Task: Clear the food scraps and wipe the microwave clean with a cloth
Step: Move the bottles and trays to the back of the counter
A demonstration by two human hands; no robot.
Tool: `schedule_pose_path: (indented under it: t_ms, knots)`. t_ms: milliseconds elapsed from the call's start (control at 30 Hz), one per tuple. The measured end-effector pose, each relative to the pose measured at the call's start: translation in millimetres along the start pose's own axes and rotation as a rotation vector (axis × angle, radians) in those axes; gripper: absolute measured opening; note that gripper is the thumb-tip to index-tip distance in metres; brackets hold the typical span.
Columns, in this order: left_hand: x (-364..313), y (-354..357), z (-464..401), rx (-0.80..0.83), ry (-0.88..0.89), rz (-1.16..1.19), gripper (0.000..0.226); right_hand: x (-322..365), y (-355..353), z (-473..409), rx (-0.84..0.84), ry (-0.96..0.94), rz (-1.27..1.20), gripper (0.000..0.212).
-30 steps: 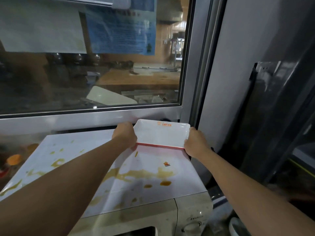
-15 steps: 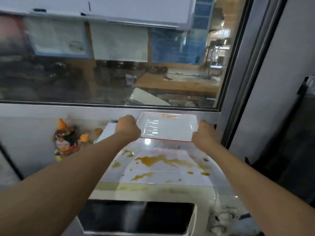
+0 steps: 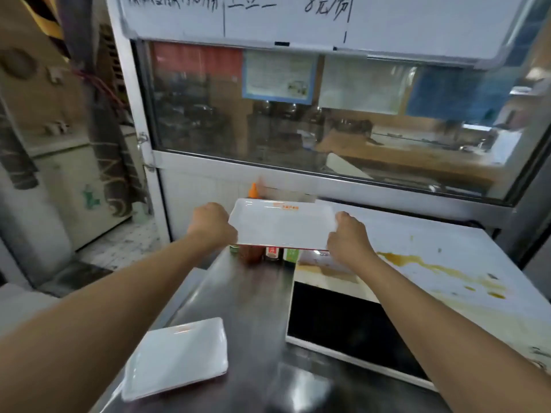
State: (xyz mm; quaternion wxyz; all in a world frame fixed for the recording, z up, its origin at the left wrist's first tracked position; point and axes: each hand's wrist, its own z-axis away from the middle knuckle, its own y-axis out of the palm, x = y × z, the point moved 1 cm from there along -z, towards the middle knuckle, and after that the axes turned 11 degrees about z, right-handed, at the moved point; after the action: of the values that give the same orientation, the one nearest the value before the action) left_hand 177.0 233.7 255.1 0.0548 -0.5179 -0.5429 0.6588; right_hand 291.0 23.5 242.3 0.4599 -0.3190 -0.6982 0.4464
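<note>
A wide glass window [image 3: 328, 129] in a metal frame fills the back of the scene, with a white board [image 3: 298, 16] bearing handwritten characters above it. Below runs a dark steel counter [image 3: 253, 308]. On its right side stands the white microwave oven [image 3: 417, 293], its dark glass door [image 3: 343, 326] facing the camera and its flat white top streaked and spotted with brown sauce stains [image 3: 432, 268].

A white rectangular plastic tray [image 3: 283, 226] with a small orange logo at its far edge is held in the air, level, above the counter just left of the microwave's top. The left hand [image 3: 213, 223] grips the tray's left short edge with curled fingers; the right hand [image 3: 347, 236] grips the right short edge the same way, so the tray lies between the two hands.

A second white rectangular tray [image 3: 176, 357] lies flat on the counter near the left forearm. Several small sauce bottles [image 3: 262, 253] stand on the counter under the held tray, partly hidden by it.
</note>
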Motion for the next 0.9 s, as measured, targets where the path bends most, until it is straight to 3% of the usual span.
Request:
schedule_pose_path:
  t_ms: [167,400,600,900]
  knots:
    - [84,-47,24,-0.012,-0.122,0.034,0.027,75,46,36,0.002,-0.074,-0.059,0.041]
    - [194,-61,55,0.009,-0.229,0.055,0.024,136,123,77,0.158,-0.07,-0.031,0.032]
    - [262,-29,70,0.02,-0.341,0.149,0.02,145,177,96,0.264,-0.036,-0.012,0.018]
    - [318,45,85,0.063,-0.494,0.206,0.012,119,246,102,0.398,0.001,-0.002,0.028]
